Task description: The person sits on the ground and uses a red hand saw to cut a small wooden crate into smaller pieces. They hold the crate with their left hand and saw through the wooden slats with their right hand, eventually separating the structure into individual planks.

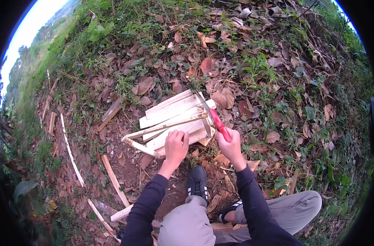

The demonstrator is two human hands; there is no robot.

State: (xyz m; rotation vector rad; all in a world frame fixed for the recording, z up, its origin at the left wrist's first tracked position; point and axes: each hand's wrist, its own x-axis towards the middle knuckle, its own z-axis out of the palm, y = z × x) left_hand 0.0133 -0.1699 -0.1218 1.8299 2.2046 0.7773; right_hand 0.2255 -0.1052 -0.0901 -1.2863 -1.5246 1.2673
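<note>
In front of me on the leafy ground lies a stack of pale split wooden slats [166,112]. A narrow wooden strip [170,125] crosses the top of it at a slant. My left hand [176,144] rests at the near side of the stack, its fingers curled down on a pale wooden slat [192,126]. My right hand [229,144] is closed around a red-handled tool [218,121] with a narrow metal blade, held at the right ends of the slats. The tool's exact kind is unclear, and its blade partly blends with the leaves.
Loose wooden sticks [114,179] and a long thin pale strip [71,153] lie to the left. A short wood piece [110,113] sits left of the stack. My shoe [197,182] is close to its near side. Dry leaves [224,98] and green plants cover the slope beyond.
</note>
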